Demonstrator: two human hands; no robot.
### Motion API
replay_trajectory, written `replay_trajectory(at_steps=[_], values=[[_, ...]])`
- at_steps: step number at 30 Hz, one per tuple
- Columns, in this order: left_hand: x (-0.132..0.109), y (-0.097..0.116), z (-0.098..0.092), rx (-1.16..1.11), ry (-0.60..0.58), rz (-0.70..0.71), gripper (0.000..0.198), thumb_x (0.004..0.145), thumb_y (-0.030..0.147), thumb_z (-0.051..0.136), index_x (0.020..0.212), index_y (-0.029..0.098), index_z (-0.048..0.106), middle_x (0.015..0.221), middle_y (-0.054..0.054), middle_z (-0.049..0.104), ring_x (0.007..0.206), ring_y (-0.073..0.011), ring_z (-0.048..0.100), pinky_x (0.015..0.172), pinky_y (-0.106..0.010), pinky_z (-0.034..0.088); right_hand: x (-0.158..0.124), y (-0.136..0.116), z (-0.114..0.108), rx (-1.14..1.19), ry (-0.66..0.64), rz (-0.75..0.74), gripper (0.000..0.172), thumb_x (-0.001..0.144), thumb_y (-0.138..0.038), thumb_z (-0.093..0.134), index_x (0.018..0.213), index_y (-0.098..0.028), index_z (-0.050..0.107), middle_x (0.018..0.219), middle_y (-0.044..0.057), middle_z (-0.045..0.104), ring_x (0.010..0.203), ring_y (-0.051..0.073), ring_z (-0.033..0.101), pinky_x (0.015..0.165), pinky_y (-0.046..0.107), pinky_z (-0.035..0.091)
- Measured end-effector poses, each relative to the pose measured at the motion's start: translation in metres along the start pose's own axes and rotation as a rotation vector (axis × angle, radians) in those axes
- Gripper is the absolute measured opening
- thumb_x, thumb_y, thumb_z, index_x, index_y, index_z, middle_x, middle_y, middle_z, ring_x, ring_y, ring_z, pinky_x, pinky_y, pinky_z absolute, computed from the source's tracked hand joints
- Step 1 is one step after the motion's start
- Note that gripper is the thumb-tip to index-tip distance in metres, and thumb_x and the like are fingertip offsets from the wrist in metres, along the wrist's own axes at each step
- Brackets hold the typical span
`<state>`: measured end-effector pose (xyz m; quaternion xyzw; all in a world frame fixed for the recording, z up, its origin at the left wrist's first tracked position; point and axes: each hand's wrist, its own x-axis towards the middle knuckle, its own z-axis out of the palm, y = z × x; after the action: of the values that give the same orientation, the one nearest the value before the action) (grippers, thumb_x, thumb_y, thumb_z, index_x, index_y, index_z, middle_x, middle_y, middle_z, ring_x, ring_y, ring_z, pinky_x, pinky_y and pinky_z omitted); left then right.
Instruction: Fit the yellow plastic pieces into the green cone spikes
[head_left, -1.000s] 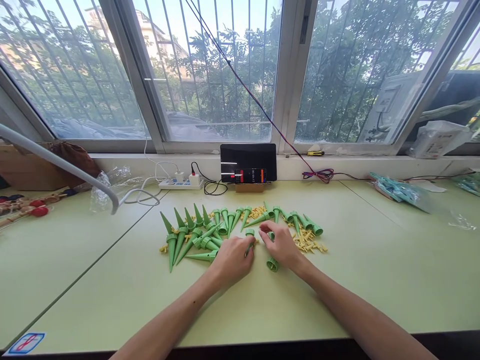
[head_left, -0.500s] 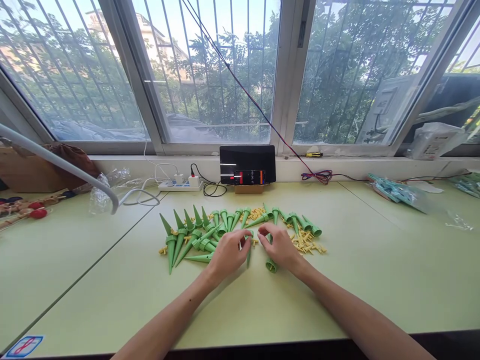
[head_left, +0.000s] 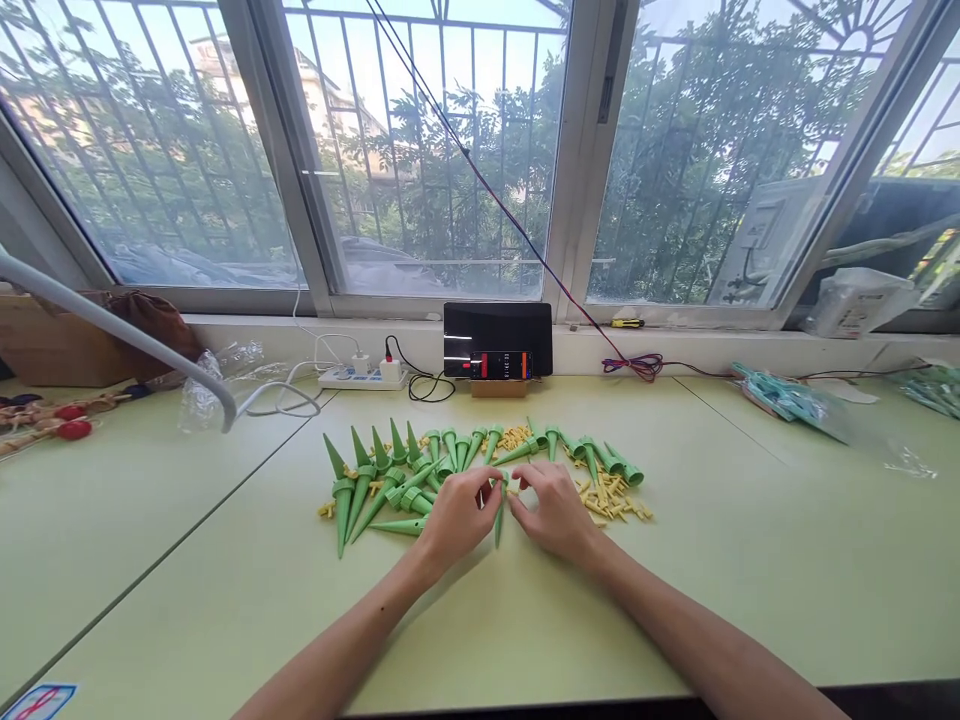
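My left hand point(head_left: 463, 512) is closed around a green plastic watering spike point(head_left: 499, 520), whose tip points down toward the table. A small yellow valve piece point(head_left: 513, 490) juts from the right side of this spike near its top. My right hand point(head_left: 553, 508) pinches at that yellow piece with thumb and forefinger; the fingers partly hide it. Left of my hands lie several green spikes point(head_left: 364, 490), some with caps. More green spikes point(head_left: 592, 455) and a heap of loose yellow valves point(head_left: 615, 497) are spread out to the right.
Behind the parts, a phone point(head_left: 501, 366) leans against a dark tablet point(head_left: 498, 335). A power strip point(head_left: 364, 378) with cables stands left of it. Plastic-bagged items point(head_left: 787, 395) lie far right. A white curved tube point(head_left: 120, 325) reaches in from the left.
My right hand has moved left and closed on the yellow piece at the spike. The green part under it is now hidden. The camera view has tilted slightly upward.
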<state>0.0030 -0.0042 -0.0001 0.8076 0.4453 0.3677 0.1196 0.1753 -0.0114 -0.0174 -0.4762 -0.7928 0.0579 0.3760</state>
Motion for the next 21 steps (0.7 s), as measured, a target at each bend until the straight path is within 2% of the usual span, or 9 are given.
replay_trajectory(at_steps=[4, 11, 13, 17, 21], values=[[0.000, 0.001, 0.000, 0.002, -0.018, 0.001, 0.019, 0.089, 0.019, 0.051, 0.090, 0.016, 0.069, 0.062, 0.001, 0.062, 0.054, -0.0113, 0.052, 0.058, -0.022, 0.039, 0.004, 0.008, -0.002, -0.053, 0.068, 0.014, 0.008, 0.088, -0.019, 0.058, 0.092, -0.018, 0.064, 0.085, 0.007, 0.065, 0.087, 0.023, 0.057, 0.085, 0.037, 0.041], [0.001, 0.001, 0.004, -0.009, -0.022, 0.015, 0.020, 0.089, 0.019, 0.049, 0.086, 0.017, 0.069, 0.062, 0.000, 0.061, 0.054, -0.0117, 0.051, 0.057, -0.022, 0.038, 0.010, 0.013, 0.001, -0.152, 0.185, -0.103, 0.016, 0.091, -0.016, 0.049, 0.090, -0.018, 0.064, 0.083, 0.008, 0.065, 0.084, 0.023, 0.056, 0.085, 0.037, 0.040], [0.001, 0.001, 0.005, -0.007, -0.029, 0.013, 0.020, 0.088, 0.019, 0.049, 0.085, 0.017, 0.069, 0.062, 0.000, 0.061, 0.054, -0.0119, 0.051, 0.056, -0.022, 0.038, 0.019, 0.020, -0.001, -0.151, 0.167, -0.067, 0.015, 0.089, -0.015, 0.051, 0.093, -0.017, 0.065, 0.087, 0.009, 0.067, 0.087, 0.024, 0.058, 0.086, 0.036, 0.041], [-0.001, 0.004, 0.005, -0.011, -0.060, 0.015, 0.019, 0.087, 0.017, 0.049, 0.085, 0.017, 0.068, 0.062, 0.000, 0.061, 0.055, -0.0125, 0.052, 0.057, -0.023, 0.038, 0.041, 0.042, -0.005, -0.087, 0.120, 0.101, 0.017, 0.088, -0.015, 0.054, 0.102, -0.015, 0.064, 0.088, 0.008, 0.069, 0.086, 0.022, 0.062, 0.083, 0.033, 0.042], [-0.003, 0.006, 0.007, -0.015, -0.079, 0.027, 0.018, 0.088, 0.018, 0.051, 0.084, 0.018, 0.068, 0.063, 0.000, 0.063, 0.057, -0.0131, 0.053, 0.059, -0.024, 0.039, 0.056, 0.052, -0.002, -0.156, -0.027, 0.112, 0.020, 0.091, -0.018, 0.055, 0.108, -0.016, 0.066, 0.096, 0.008, 0.071, 0.092, 0.021, 0.063, 0.085, 0.031, 0.041]])
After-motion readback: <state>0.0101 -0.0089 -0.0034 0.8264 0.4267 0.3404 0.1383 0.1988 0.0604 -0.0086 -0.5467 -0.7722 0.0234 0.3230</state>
